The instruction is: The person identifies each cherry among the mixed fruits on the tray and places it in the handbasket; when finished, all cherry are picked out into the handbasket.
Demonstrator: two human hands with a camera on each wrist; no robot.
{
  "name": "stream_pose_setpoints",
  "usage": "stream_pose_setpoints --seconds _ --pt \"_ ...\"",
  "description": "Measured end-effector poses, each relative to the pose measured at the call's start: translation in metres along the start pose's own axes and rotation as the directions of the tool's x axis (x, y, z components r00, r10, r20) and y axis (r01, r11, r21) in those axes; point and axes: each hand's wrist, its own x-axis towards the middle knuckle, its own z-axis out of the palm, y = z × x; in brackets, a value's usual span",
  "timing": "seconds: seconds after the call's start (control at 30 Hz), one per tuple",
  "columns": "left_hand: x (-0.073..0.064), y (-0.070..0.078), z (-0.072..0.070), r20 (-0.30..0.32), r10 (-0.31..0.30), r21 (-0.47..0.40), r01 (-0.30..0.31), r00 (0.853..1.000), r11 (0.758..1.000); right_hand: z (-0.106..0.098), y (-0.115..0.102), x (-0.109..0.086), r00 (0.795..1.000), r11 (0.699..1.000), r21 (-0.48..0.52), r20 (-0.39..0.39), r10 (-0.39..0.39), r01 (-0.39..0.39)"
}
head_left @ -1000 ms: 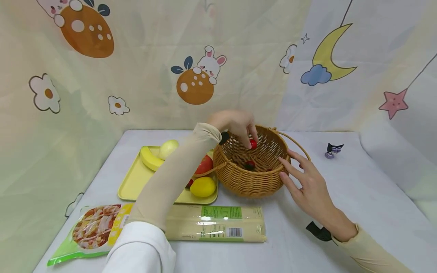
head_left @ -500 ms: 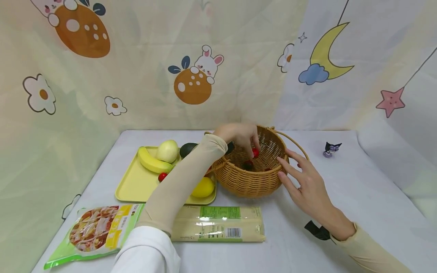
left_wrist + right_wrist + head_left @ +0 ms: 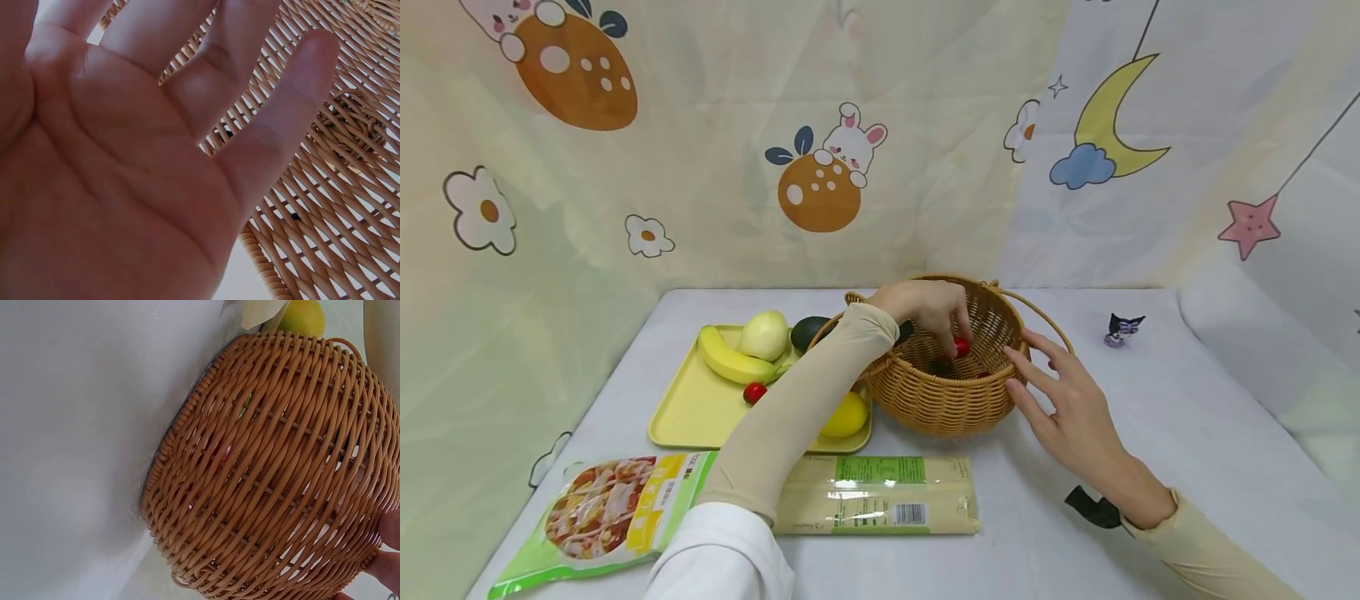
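In the head view my left hand (image 3: 928, 310) reaches down into the brown wicker basket (image 3: 951, 408) and pinches a small red round fruit (image 3: 961, 347) at its fingertips. Below it, a dark roundish item (image 3: 942, 365) lies on the basket floor, partly in shadow. The left wrist view has the palm (image 3: 119, 162) above the woven wall; the fruit is out of sight there. My right hand (image 3: 1078, 412) grips the basket's right rim, thumb on the outer wall, a fingertip over the edge. Only its fingertips (image 3: 390, 530) show in the right wrist view.
Left of the basket, a yellow tray (image 3: 681, 421) bears a banana (image 3: 733, 360), a pale round fruit (image 3: 764, 335), a dark green fruit (image 3: 808, 332), and a lemon (image 3: 846, 415). In front lie a noodle package (image 3: 880, 496) and a food bag (image 3: 598, 517). A figurine (image 3: 1122, 330) stands right.
My left hand has sunk deeper into the basket, carrying the small red fruit down toward the floor. The right hand has stayed at the rim. The head view has shifted slightly.
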Motion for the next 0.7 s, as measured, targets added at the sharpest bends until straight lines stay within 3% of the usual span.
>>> stream_pose_setpoints --seconds 0.23,0.7 --pt "-0.0023 0.0021 -0.0003 0.013 -0.039 -0.019 0.039 0.999 0.999 0.0005 -0.0010 0.0006 1.000 1.000 0.011 -0.021 -0.010 0.010" --pt "-0.0019 -0.0011 0.0005 -0.031 -0.045 0.008 0.045 0.999 0.999 0.0000 -0.0010 0.0009 1.000 1.000 0.008 -0.023 -0.013 0.013"
